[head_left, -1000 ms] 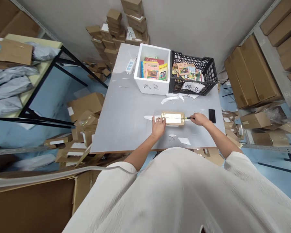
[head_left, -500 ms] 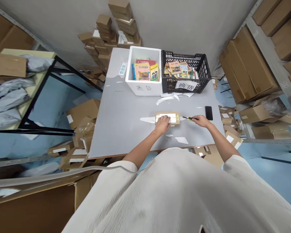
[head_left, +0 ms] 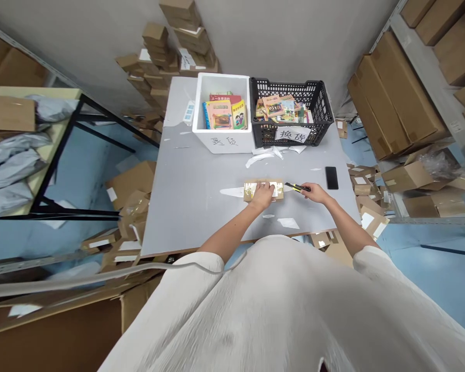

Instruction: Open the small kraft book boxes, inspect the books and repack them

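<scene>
A small cardboard box with shiny tape and a white label lies on the grey table. My left hand holds it from above, fingers curved over its top toward the far edge. To the right of the box, my right hand is closed round a black and yellow utility knife. The knife points left, its tip close to the box's right end. Whether the tip touches the cardboard I cannot tell. Scraps of white paper lie around the box.
A white foam box and a black plastic crate, both holding books, stand at the table's back. A phone lies on the right and a power strip at the back left. Loaded shelves flank the right side.
The knife has turned slightly, its handle dipping toward me, while my right hand stays right of the box. My left hand stays on the box. The whole view has shifted a little.
</scene>
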Available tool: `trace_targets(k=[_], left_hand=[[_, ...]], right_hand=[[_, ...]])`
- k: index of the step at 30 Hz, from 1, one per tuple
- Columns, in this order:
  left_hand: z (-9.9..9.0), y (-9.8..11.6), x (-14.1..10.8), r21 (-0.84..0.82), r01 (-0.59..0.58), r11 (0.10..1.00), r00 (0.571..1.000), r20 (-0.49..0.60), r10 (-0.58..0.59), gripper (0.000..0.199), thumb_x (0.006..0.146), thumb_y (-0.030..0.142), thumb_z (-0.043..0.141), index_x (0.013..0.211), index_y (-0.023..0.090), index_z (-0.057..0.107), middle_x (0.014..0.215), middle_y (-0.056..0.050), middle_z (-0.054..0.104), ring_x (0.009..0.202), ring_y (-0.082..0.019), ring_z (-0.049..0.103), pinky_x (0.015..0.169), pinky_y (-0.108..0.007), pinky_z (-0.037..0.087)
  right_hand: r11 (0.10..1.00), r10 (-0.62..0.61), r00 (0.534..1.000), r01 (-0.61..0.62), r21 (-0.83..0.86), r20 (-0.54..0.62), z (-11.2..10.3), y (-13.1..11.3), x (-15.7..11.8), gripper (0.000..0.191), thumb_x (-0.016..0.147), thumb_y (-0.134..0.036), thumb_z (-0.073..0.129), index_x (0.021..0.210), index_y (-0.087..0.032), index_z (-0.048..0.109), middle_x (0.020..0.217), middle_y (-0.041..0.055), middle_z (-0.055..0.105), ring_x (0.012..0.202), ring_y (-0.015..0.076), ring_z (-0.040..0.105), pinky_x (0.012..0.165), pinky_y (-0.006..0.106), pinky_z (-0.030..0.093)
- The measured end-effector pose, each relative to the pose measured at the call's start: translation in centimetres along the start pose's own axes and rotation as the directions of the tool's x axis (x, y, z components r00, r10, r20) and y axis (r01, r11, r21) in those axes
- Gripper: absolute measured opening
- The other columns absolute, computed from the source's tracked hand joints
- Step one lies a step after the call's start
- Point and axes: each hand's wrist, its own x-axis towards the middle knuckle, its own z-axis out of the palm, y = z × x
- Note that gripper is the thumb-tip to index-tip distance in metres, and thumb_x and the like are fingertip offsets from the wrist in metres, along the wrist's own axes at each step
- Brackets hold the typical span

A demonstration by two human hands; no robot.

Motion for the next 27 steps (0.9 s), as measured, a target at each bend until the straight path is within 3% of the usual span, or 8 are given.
trace_targets(k=[5, 10, 15, 19, 23, 27], left_hand=[[-0.2, 0.5, -0.8, 0.054, -0.006, 0.999, 1.000, 0.000, 0.006, 0.038, 0.105, 0.030, 0.071, 0.141, 0.019, 0.068, 0.142, -0.018, 0.069, 0.126, -0.035, 0.075, 0.142, -0.061, 0.021], [-0.2, 0.7, -1.2, 0.052, -0.013, 0.999, 1.000, -0.019, 0.014, 0.040, 0.104, 0.027, 0.072, 0.144, 0.020, 0.067, 0.140, -0.016, 0.069, 0.124, -0.034, 0.075, 0.142, -0.062, 0.020], [0.2, 0.5, -1.3, 0.055, -0.008, 0.998, 0.999, -0.044, 0.010, 0.042, 0.103, 0.027, 0.074, 0.145, 0.021, 0.066, 0.137, -0.015, 0.068, 0.123, -0.032, 0.075, 0.142, -0.059, 0.022], [0.3, 0.3, -1.4, 0.031, -0.002, 1.000, 0.998, -0.061, 0.004, 0.040, 0.103, 0.027, 0.075, 0.142, 0.022, 0.067, 0.137, -0.014, 0.068, 0.116, -0.030, 0.077, 0.141, -0.058, 0.024], [0.3, 0.3, -1.3, 0.039, -0.002, 0.999, 0.999, -0.053, 0.004, 0.038, 0.104, 0.028, 0.072, 0.141, 0.021, 0.067, 0.139, -0.015, 0.068, 0.120, -0.031, 0.075, 0.140, -0.055, 0.027], [0.2, 0.3, -1.2, 0.025, -0.003, 1.000, 0.999, -0.046, 0.004, 0.038, 0.104, 0.026, 0.070, 0.141, 0.020, 0.066, 0.140, -0.017, 0.068, 0.120, -0.032, 0.075, 0.139, -0.055, 0.028]], right_hand=[[0.965, -0.093, 0.991, 0.113, -0.238, 0.093, -0.3, -0.3, 2.4, 0.031, 0.103, -0.037, 0.067, 0.126, -0.024, 0.085, 0.108, 0.0047, 0.086, 0.086, 0.0224, 0.077, 0.082, 0.030, 0.054], [0.819, -0.137, 0.972, 0.219, -0.530, 0.190, -0.7, -1.8, 5.0, 0.036, 0.108, -0.035, 0.059, 0.133, -0.027, 0.085, 0.119, 0.0088, 0.086, 0.103, 0.0295, 0.075, 0.087, 0.035, 0.049], [0.691, -0.168, 0.957, 0.285, -0.664, 0.237, -0.4, -3.7, 6.8, 0.035, 0.109, -0.031, 0.055, 0.127, -0.028, 0.085, 0.124, 0.0133, 0.083, 0.113, 0.0326, 0.072, 0.098, 0.041, 0.045], [0.774, -0.085, 0.958, 0.237, -0.587, 0.275, -0.8, -3.7, 7.1, 0.029, 0.106, -0.037, 0.061, 0.121, -0.029, 0.085, 0.114, 0.0097, 0.084, 0.104, 0.0298, 0.071, 0.090, 0.036, 0.046], [0.923, 0.033, 0.943, 0.098, -0.371, 0.331, -1.2, -2.6, 6.0, 0.028, 0.101, -0.045, 0.066, 0.110, -0.025, 0.084, 0.094, 0.0041, 0.080, 0.081, 0.0208, 0.064, 0.074, 0.030, 0.045], [0.981, 0.126, 0.916, -0.057, -0.188, 0.382, -0.5, -0.8, 3.8, 0.029, 0.093, -0.051, 0.074, 0.101, -0.024, 0.080, 0.080, -0.0003, 0.071, 0.066, 0.0149, 0.053, 0.060, 0.027, 0.039]])
